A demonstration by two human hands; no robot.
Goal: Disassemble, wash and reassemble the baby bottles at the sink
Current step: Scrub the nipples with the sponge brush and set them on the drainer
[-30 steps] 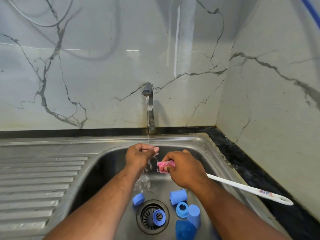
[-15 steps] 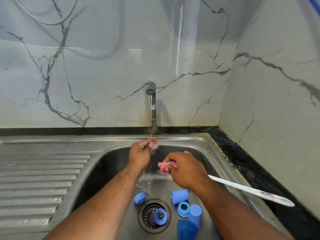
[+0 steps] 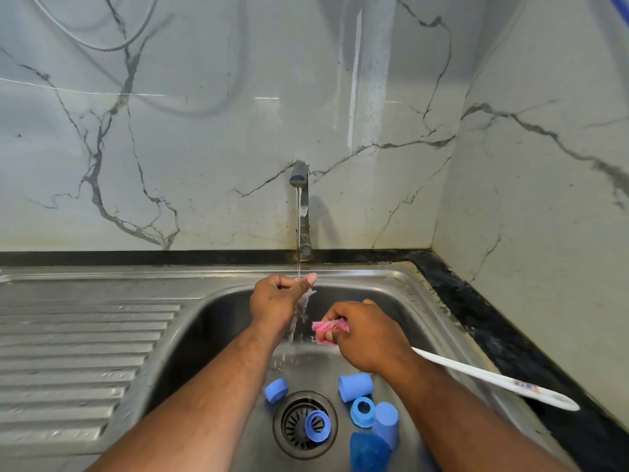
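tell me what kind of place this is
Most likely a home kitchen sink corner: a stainless steel sink with a ribbed drainboard, a metal tap running water into it, and white marble-look wall panels behind; blue plastic bottle parts lie in the basin.

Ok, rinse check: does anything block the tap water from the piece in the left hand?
Nothing visible does: the stream falls onto the left hand and its clear piece; the right hand holds its brush aside.

Blue bottle parts (image 3: 355,386) — loose in sink (image 3: 211,335)
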